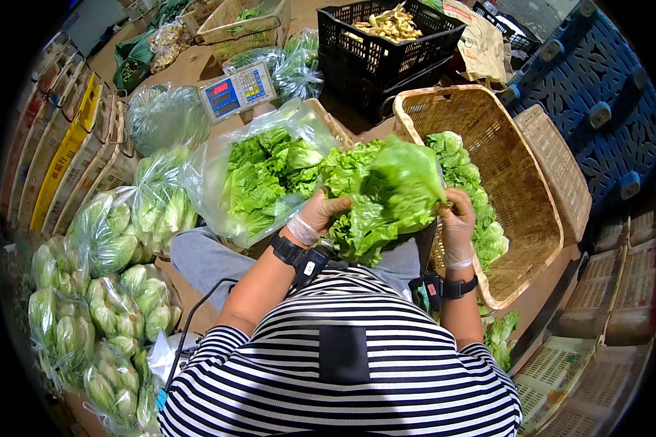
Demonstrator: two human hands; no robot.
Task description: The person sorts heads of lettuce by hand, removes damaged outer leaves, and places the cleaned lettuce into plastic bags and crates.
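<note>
A loose, leafy green lettuce (386, 193) is held up in front of me, its upper leaves smeared by motion. Under a thin clear glove, my left hand (323, 215) grips its left side, with the thumb on the leaves. My right hand (457, 224), gloved the same way, pinches the leaf edge on the right. Just beyond my left hand lies an open clear plastic bag (205, 178) packed with lettuce (270, 171). To the right, a tan plastic basket (536, 193) holds a row of lettuce heads (468, 178) along its left side.
A digital scale (238, 90) stands beyond the bag. Several bagged lettuces (116, 306) are piled at my left. Black crates (372, 80) with ginger-like roots (390, 23) stand ahead. Stacked crates (73, 146) line the left; a blue plastic pallet (590, 95) leans at far right.
</note>
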